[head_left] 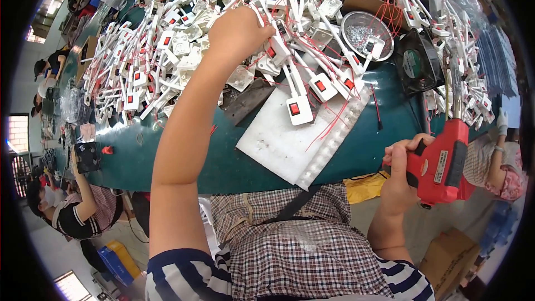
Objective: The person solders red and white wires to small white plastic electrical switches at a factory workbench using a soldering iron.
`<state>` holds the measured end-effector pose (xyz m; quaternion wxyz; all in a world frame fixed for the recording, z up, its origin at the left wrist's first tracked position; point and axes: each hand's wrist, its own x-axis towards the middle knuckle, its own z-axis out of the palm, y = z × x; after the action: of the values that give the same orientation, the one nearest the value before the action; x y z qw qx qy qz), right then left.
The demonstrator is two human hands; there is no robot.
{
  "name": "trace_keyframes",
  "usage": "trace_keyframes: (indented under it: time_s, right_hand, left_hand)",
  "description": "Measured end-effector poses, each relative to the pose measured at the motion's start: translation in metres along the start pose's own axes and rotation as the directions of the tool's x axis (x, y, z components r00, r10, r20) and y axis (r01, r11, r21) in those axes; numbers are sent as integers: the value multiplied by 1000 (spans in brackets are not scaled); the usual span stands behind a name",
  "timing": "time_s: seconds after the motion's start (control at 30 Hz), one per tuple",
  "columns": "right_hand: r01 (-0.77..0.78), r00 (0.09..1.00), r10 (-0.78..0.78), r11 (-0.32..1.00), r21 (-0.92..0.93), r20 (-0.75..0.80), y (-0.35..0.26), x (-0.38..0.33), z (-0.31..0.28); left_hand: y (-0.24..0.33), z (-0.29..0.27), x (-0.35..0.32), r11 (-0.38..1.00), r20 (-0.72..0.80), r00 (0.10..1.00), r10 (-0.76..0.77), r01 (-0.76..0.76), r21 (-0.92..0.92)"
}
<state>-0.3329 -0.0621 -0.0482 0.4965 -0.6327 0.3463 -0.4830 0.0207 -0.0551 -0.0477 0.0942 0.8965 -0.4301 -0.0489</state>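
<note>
My left hand (237, 32) reaches into the heap at the table's far side. Its fingers are closed on a white plastic switch piece (280, 54) with a red rocker button and a long stem; the far fingertips are partly hidden. Low at the right, my right hand (400, 170) grips the handle of a red and black power screwdriver (440, 161), its long shaft pointing away from me. Between my hands lies a white foam pad (273, 150). Another white switch piece (300, 110) with a red button rests on the pad's far part, thin red wires beside it.
A large heap of white switch pieces (181, 44) with red wires covers the back of the green table (139, 150). At the right are a metal bowl (348, 19) of small screws and a black fan (426, 64). Co-workers sit at the left and right.
</note>
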Motion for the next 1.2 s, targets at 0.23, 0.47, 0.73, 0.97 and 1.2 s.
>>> trace_keyframes:
  time_s: [0.23,0.47,0.73,0.97,1.2]
  right_hand:
    - [-100,995,101,994,-53,5,-10,-4,8]
    - [-12,996,19,996,-89,85,-5,-6,20]
    - [-63,998,64,997,-48,21,-4,-10,18]
    - [-86,995,88,995,-54,37,-1,-12,18]
    - [-82,993,87,994,-69,79,-5,-11,20]
  left_hand:
    - [-22,-8,5,916,115,993,22,26,-400]
    - [-8,-1,11,988,78,993,85,-73,-138]
    - [-26,-23,28,984,118,992,47,-26,-174]
    - [-20,-14,26,999,-23,1000,13,-14,-44]
    - [-8,-7,33,999,59,998,-33,31,39]
